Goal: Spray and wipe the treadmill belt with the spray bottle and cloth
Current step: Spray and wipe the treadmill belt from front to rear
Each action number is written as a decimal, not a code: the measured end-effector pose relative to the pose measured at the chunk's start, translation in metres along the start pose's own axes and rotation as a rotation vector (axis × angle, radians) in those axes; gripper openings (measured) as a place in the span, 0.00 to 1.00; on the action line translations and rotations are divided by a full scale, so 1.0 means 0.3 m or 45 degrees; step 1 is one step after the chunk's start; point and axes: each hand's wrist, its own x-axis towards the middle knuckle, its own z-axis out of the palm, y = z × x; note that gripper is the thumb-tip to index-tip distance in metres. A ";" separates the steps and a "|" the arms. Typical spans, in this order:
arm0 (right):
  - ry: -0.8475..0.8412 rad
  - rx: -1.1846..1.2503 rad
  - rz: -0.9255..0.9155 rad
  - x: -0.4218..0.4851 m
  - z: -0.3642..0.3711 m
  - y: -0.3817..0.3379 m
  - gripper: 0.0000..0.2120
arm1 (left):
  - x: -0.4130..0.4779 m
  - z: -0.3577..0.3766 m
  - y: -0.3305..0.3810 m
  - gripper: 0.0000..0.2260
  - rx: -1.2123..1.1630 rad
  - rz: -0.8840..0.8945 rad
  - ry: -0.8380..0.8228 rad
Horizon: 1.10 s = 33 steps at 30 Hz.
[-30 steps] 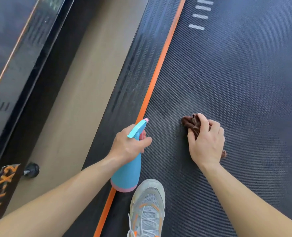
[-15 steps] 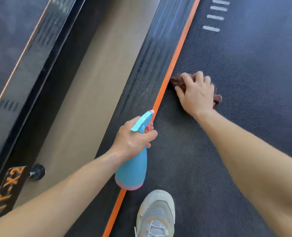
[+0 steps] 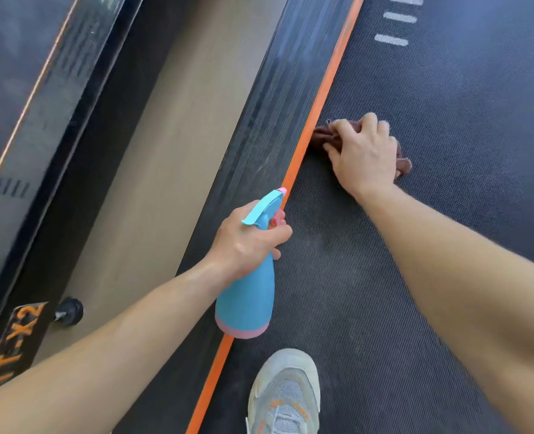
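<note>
Wiping is under way: the grip of the right hand point(image 3: 365, 155) bunches the brown cloth point(image 3: 321, 136) against the treadmill belt point(image 3: 453, 220) at upper centre, beside the orange stripe point(image 3: 323, 98). The left hand point(image 3: 246, 239) clasps the spray bottle point(image 3: 246, 303) mid-frame. Most of the belt probably remains unwiped.

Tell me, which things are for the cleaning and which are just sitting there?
For the job: spray bottle held in the left hand; brown cloth gripped by the right hand; treadmill belt.
Just there: grey shoe on the belt; tan floor; orange TT-X2 label; small black foot beside it.
</note>
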 end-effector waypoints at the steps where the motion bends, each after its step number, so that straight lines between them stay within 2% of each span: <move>1: 0.004 -0.001 -0.006 -0.014 -0.001 -0.006 0.17 | 0.002 -0.002 0.000 0.12 0.002 -0.006 0.001; 4: 0.032 0.019 -0.137 -0.196 -0.026 -0.038 0.16 | 0.008 -0.007 0.015 0.06 0.037 -0.028 -0.003; 8: -0.057 0.076 -0.463 -0.493 -0.044 -0.048 0.16 | 0.025 -0.004 0.036 0.07 0.005 -0.030 -0.004; 11: -0.033 0.045 -0.592 -0.429 -0.034 -0.024 0.16 | 0.031 0.000 0.031 0.05 -0.024 -0.050 0.006; 13: 0.036 0.024 -0.504 -0.287 -0.018 -0.027 0.16 | 0.029 0.002 0.019 0.06 -0.051 -0.079 -0.006; 16: 0.114 -0.015 -0.207 -0.102 0.005 -0.028 0.15 | 0.023 -0.001 0.005 0.07 -0.055 -0.108 -0.040; 19: 0.120 -0.014 -0.117 -0.117 0.007 -0.040 0.15 | 0.026 -0.008 0.007 0.08 -0.042 -0.094 -0.056; 22: 0.077 0.071 -0.265 -0.308 -0.011 -0.059 0.14 | 0.035 -0.018 0.021 0.11 -0.060 -0.056 -0.032; 25: -0.043 0.119 -0.508 -0.517 -0.034 -0.040 0.15 | 0.042 -0.019 0.041 0.12 -0.112 -0.002 -0.005; 28: -0.058 0.089 -0.751 -0.492 -0.040 0.007 0.16 | 0.047 -0.011 0.055 0.12 -0.096 0.008 0.007; 30: -0.006 0.034 -0.652 -0.346 -0.029 0.028 0.15 | 0.046 -0.001 0.055 0.11 -0.108 0.000 0.006; 33: 0.075 -0.002 -0.152 -0.088 -0.032 0.098 0.17 | 0.035 0.019 0.042 0.07 -0.076 -0.004 -0.037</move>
